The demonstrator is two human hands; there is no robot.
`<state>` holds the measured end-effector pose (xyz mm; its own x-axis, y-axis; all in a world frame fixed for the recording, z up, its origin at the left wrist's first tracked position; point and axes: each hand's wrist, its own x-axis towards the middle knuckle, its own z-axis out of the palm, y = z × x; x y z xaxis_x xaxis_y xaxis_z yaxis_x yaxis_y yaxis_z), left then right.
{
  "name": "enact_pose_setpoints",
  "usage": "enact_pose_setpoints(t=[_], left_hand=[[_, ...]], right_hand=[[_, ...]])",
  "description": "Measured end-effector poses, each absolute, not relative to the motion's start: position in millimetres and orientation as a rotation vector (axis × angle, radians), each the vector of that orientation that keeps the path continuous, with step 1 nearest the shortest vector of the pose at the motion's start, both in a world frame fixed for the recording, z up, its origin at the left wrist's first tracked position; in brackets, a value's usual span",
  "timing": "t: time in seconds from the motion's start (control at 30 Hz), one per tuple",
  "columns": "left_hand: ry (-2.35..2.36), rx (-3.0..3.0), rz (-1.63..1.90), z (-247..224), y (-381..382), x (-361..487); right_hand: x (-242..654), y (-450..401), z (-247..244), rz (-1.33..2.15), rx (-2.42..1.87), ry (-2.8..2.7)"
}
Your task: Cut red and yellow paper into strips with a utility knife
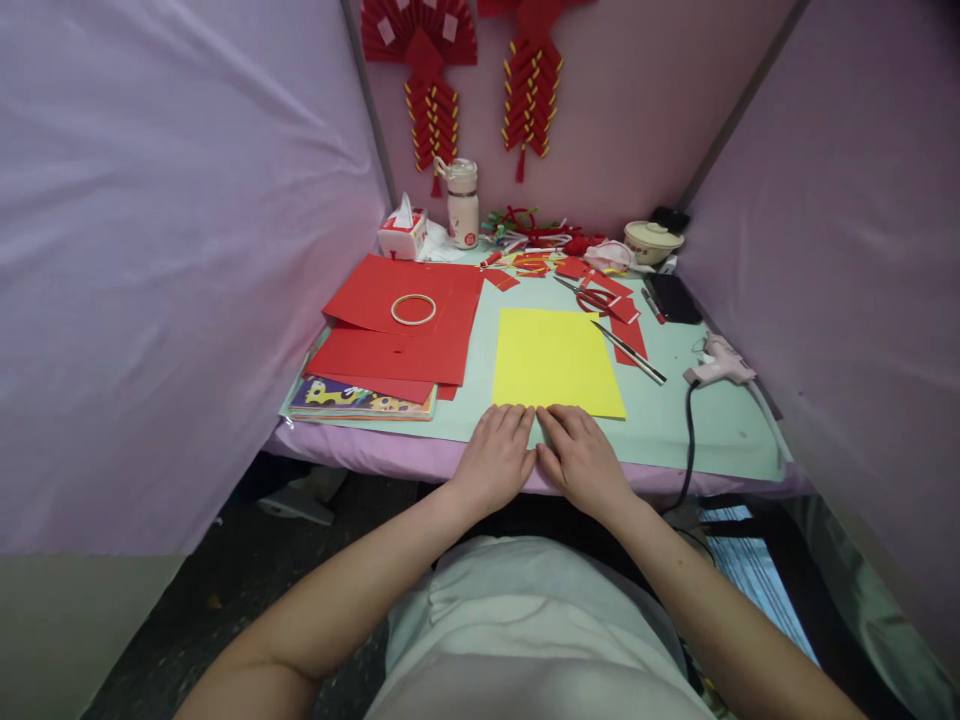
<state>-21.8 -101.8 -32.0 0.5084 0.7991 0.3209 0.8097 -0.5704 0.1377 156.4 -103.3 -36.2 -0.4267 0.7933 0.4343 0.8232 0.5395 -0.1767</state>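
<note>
A yellow sheet of paper (555,360) lies flat on the pale green mat (720,430). My left hand (499,455) rests at its near edge, palm down, fingers stretched out and holding nothing. Beside it, my right hand (577,455) lies the same way, with the fingertips of both hands close together. A craft knife (637,360) lies across the sheet's right side. Red sheets (450,300) are stacked to the left, with a white ring (413,310) on top.
Red-handled scissors (592,297), red scraps (628,335) and a dark phone (673,298) lie at the right. A glue gun (720,362) trails its cord over the front edge. A bottle (463,205), tissue box (403,235) and lidded bowl (652,243) stand at the back.
</note>
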Motion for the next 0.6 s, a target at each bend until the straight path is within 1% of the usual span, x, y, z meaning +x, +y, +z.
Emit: enact_pose_setpoints(t=[0.23,0.6], left_hand=[[-1.473,-2.701,-0.514,-27,-102,-18],[-1.481,-2.708,-0.458,-20,-102,-15]], right_hand=[[158,-104,-35,-0.067,-1.304,-2.314],[157,-104,-32,-0.132,-1.339,-2.371]])
